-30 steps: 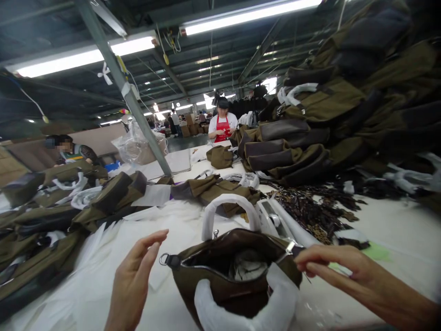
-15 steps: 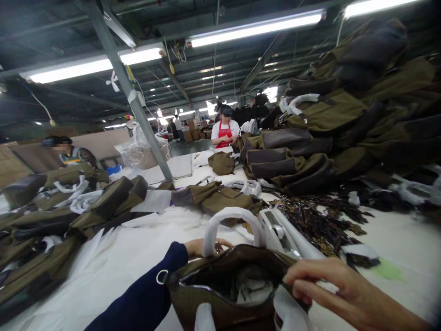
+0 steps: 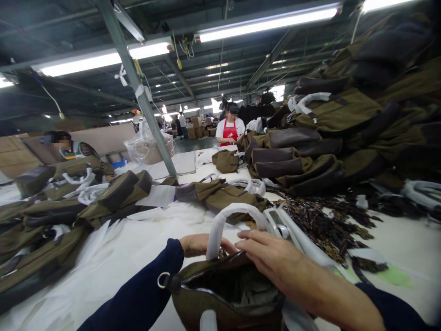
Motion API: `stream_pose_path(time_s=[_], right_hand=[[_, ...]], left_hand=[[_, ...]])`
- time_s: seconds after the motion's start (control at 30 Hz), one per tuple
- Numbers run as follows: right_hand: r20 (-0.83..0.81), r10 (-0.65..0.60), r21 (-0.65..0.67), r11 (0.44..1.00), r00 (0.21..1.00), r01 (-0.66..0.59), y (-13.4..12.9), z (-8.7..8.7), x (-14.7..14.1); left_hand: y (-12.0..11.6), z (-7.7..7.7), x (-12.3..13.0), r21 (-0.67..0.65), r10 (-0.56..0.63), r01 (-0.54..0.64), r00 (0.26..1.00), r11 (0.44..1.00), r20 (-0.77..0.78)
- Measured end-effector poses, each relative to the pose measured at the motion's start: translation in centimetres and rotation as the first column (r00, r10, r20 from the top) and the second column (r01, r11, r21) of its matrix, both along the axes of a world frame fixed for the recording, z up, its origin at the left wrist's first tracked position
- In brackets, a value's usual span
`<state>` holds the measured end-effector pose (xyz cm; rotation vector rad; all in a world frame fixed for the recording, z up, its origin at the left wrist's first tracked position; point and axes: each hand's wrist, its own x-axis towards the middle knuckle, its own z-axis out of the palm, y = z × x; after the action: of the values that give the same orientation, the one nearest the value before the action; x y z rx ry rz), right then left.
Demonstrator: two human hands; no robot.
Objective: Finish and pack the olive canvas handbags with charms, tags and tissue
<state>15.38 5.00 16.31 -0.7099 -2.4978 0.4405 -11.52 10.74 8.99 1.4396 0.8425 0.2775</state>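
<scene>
- One olive canvas handbag (image 3: pixel 223 299), zipper open, white-wrapped handle (image 3: pixel 220 232) upright, lies on white plastic sheeting (image 3: pixel 113 248).
- Behind that handle, left hand (image 3: pixel 200 245): fingers hidden, grip unclear.
- Across the handbag's rim, right hand (image 3: pixel 275 257): fingers extended, unclenched.

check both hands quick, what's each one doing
Left hand: behind the white-wrapped handle, grip can't be told.
Right hand: open, lying flat on the top edge of the olive bag, not gripping.
</scene>
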Motion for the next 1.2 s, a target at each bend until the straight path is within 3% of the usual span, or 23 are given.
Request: stream_pose_path(time_s=[0.1, 0.17, 0.33, 0.43, 0.53, 0.63, 0.8, 0.97, 1.07, 1.2], right_hand=[[0.072, -0.021, 0.076, 0.997, 0.997, 0.016, 1.5, -1.5, -1.5], [0.095, -0.024, 0.093, 0.996, 0.995, 0.015, 2.1, -1.7, -2.1], [0.132, -0.102, 0.145, 0.986, 0.986, 0.082, 2.4, 0.0, -2.8], [0.176, -0.155, 0.187, 0.975, 0.972, 0.121, 2.4, 0.7, -3.0], [0.329, -0.226, 0.204, 0.965, 0.917, 0.164, 2.4, 1.1, -3.3], [0.405, -0.265, 0.231, 0.956, 0.875, 0.183, 2.2, 1.5, -3.6], [0.307, -0.303, 0.321, 0.925, 0.902, 0.201, 1.3, 1.5, -3.3], [0.149, -0.306, 0.538, 0.823, 0.94, 0.183, 0.0, 0.7, -2.8], [0.143, -0.311, 0.58, 0.796, 0.94, 0.175, -0.4, 0.6, -2.8], [0.122, -0.303, 0.59, 0.788, 0.945, 0.177, -1.0, 1.0, -3.1]], left_hand=[[0.0, 0.4, 0.3, 0.089, -0.051, 0.052, 0.999, 0.995, -0.008], [0.2, 0.7, 0.3, 0.142, -0.012, 0.012, 1.0, 0.99, -0.005], [0.0, 2.8, -0.2, 0.264, 0.126, -0.147, 0.988, 0.953, 0.093], [-0.8, 4.3, -0.2, 0.277, 0.138, -0.179, 0.977, 0.944, 0.161], [-1.5, 5.3, 0.3, 0.281, 0.129, -0.187, 0.969, 0.941, 0.211], [-1.8, 5.5, 0.8, 0.285, 0.121, -0.192, 0.961, 0.939, 0.25], [-3.1, 5.2, 0.1, 0.276, 0.21, -0.297, 0.929, 0.914, 0.304], [-7.0, 5.7, -2.2, 0.25, 0.392, -0.467, 0.871, 0.848, 0.297], [-9.7, 6.1, -2.9, 0.276, 0.35, -0.4, 0.912, 0.874, 0.213], [-11.6, 6.6, -2.0, 0.376, 0.318, -0.282, 0.947, 0.883, -0.038]])
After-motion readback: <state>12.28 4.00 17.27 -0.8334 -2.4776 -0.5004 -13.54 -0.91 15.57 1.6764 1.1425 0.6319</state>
